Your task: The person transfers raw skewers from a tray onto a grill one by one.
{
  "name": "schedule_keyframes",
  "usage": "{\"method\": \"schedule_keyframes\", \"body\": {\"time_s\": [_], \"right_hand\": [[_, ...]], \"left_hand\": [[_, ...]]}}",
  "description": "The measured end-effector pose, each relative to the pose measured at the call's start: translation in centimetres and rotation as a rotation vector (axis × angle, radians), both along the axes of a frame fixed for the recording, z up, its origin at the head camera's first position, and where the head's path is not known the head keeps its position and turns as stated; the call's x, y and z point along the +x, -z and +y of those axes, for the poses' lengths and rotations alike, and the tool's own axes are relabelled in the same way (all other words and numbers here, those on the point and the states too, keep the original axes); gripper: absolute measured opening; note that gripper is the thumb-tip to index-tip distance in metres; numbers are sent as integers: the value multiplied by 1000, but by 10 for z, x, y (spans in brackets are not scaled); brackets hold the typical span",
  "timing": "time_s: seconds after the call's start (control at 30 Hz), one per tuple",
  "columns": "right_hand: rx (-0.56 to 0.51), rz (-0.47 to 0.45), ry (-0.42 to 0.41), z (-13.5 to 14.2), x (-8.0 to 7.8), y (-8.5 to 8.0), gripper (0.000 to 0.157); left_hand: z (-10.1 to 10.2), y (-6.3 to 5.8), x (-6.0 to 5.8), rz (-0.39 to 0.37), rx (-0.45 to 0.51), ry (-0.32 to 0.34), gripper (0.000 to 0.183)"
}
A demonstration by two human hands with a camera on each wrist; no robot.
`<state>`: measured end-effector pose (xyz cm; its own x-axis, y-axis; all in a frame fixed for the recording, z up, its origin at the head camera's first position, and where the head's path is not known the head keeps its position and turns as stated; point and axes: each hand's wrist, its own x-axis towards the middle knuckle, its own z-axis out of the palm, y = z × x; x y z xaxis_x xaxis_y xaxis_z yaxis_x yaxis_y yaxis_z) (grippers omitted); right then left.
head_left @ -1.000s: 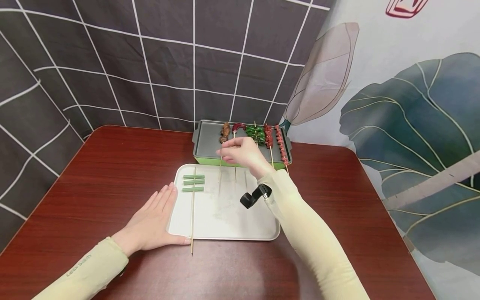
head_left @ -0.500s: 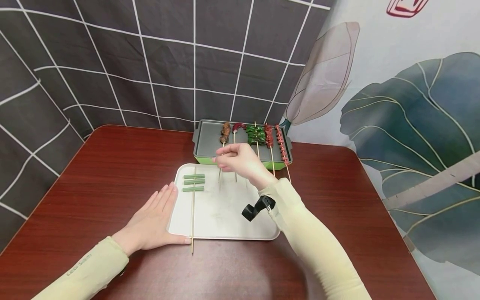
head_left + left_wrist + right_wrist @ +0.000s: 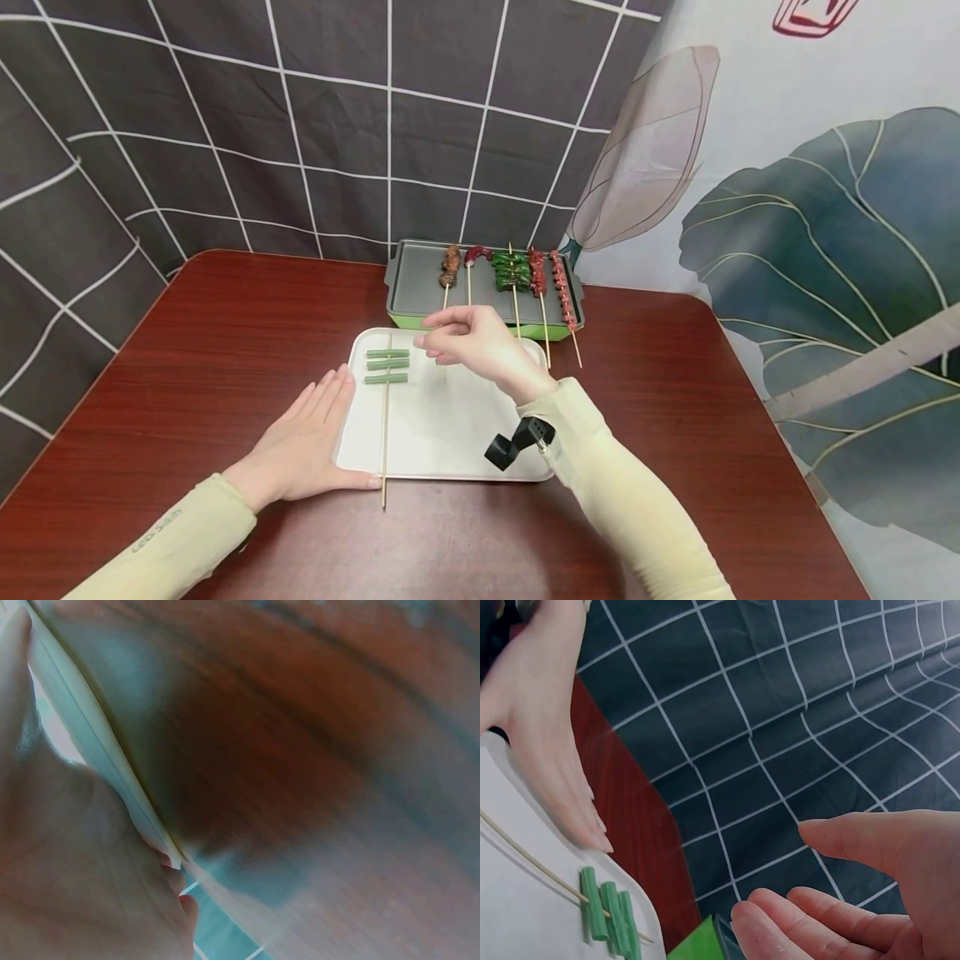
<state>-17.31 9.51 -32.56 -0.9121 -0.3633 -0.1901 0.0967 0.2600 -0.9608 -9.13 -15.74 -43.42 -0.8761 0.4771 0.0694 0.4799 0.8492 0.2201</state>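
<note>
My left hand (image 3: 307, 442) lies with straight fingers along the left edge of the white tray (image 3: 457, 433), its thumb at the front rim by a bamboo skewer. That green vegetable skewer (image 3: 387, 364) has several short green pieces threaded crosswise and lies on the tray's left part; its bare end sticks out over the front rim. My right hand (image 3: 483, 342) hovers over the tray's back part, in front of the grill. In the right wrist view the right thumb (image 3: 847, 838) stands apart from the loosely bent fingers (image 3: 780, 930), and nothing sits between them.
Behind the tray stands a green grill (image 3: 416, 321) with a grey plate (image 3: 416, 279). On it lie several skewers: brown pieces (image 3: 450, 262), a dark red piece (image 3: 477, 252), green leafy pieces (image 3: 512, 272), red meat (image 3: 537, 273) and small pink pieces (image 3: 562, 287). A gridded dark cloth (image 3: 322, 125) hangs behind.
My right hand has moved back from the grill toward me, over the tray, uncovering more of the skewer sticks. The left hand, the tray and the green vegetable skewer have stayed put.
</note>
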Motion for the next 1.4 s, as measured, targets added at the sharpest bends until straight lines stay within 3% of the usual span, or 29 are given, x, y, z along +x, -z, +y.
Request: {"method": "schedule_keyframes", "body": {"time_s": [0.3, 0.43, 0.6, 0.83, 1.13, 1.4], "right_hand": [[-4, 26, -35, -3, 15, 6, 32], [-12, 26, -45, -4, 22, 10, 36], [-28, 13, -51, -7, 30, 13, 30], [3, 1, -76, -10, 47, 7, 28], [30, -21, -87, -11, 48, 39, 29], [42, -38, -96, -13, 55, 51, 38]], "left_hand": [[1, -3, -1, -51, -38, 1, 131], [1, 0, -1, -36, -29, -1, 131], [0, 3, -1, 3, -7, -2, 131], [1, 1, -1, -31, -25, -3, 131], [1, -2, -1, -53, -34, -7, 132], [1, -2, -1, -50, -35, -4, 132]]}}
